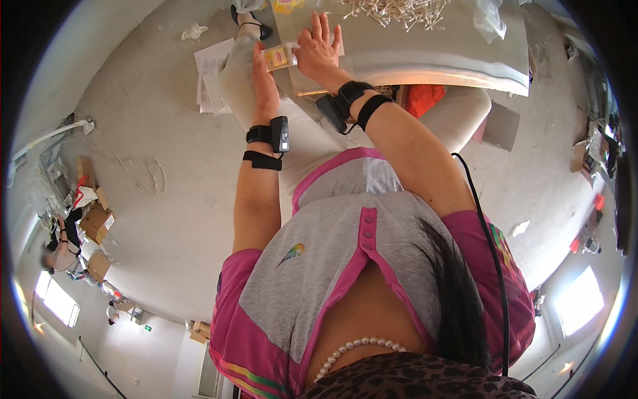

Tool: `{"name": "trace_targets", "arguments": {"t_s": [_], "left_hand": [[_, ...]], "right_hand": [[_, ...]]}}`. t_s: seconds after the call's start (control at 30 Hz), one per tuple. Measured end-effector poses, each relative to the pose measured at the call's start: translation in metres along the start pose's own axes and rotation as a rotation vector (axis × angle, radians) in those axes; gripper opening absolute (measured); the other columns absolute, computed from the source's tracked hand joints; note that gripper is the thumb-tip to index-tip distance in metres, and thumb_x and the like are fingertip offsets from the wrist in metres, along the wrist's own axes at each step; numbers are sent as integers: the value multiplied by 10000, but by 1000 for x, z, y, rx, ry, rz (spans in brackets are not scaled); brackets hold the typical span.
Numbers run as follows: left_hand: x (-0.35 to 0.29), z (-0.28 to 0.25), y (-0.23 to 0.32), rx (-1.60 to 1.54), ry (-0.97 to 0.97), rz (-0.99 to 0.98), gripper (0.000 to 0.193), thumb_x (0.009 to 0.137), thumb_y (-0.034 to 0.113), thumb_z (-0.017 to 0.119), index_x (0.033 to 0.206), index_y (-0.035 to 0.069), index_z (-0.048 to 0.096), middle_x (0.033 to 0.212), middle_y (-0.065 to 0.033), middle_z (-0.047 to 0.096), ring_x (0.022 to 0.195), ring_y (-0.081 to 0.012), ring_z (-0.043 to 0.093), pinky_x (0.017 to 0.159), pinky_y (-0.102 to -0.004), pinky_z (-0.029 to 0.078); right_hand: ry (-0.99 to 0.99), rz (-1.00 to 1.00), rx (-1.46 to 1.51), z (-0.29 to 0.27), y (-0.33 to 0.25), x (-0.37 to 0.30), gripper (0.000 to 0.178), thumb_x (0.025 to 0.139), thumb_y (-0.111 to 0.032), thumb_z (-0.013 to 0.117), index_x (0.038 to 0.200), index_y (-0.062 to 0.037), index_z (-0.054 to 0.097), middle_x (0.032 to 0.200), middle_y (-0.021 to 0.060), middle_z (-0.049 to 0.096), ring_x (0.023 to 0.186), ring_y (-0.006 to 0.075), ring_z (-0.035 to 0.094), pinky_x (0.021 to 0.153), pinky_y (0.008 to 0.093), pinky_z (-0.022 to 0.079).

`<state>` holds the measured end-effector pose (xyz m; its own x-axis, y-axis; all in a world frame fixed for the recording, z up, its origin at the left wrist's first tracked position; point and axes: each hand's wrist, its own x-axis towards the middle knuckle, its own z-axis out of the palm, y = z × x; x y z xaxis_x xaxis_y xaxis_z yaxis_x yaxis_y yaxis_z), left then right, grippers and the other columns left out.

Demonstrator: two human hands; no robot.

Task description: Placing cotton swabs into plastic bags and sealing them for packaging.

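A grey worktable spans the top, white paper sheets on the floor to its left. On it lies a loose pile of cotton swabs. The right hand spreads its fingers at the table's left end; the left hand's are straight and together, their grip unclear. Between both hands sits a small yellow packet.
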<state>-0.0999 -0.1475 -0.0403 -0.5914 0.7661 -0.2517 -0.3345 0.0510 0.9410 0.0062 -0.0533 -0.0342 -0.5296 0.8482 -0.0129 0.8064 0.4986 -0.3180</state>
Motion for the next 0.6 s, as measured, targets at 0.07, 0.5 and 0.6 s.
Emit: {"name": "trace_targets", "arguments": {"t_s": [0.07, 0.5, 0.6], "left_hand": [[1, 1, -1, 10, -16, 19, 610, 1074, 400, 364, 1547, 21, 299, 1532, -91, 392, 1403, -207, 378, 1150, -344, 299], [-2, 5, 3, -6, -16, 21, 582, 1085, 377, 349, 1558, 43, 291, 1554, -79, 368, 1422, -205, 350, 1152, -335, 285], [-1, 1, 3, -22, -16, -6, 586, 1089, 382, 347, 1551, 26, 296, 1549, -90, 370, 1419, -205, 353, 1151, -329, 291]], "right_hand": [[-7, -23, 97, -1, 4, 1, 372, 916, -330, 649, 1175, -76, 566, 1637, 177, 165, 1539, 361, 51, 1196, 610, 26], [26, 46, 21, 6, -7, 2, 369, 962, -311, 574, 1220, -51, 530, 1641, 201, 127, 1540, 376, 20, 1186, 633, -16], [26, 4, 106, 2, -4, 2, 338, 970, -306, 562, 1194, -56, 519, 1641, 200, 121, 1539, 379, 21, 1186, 636, -19]]}}
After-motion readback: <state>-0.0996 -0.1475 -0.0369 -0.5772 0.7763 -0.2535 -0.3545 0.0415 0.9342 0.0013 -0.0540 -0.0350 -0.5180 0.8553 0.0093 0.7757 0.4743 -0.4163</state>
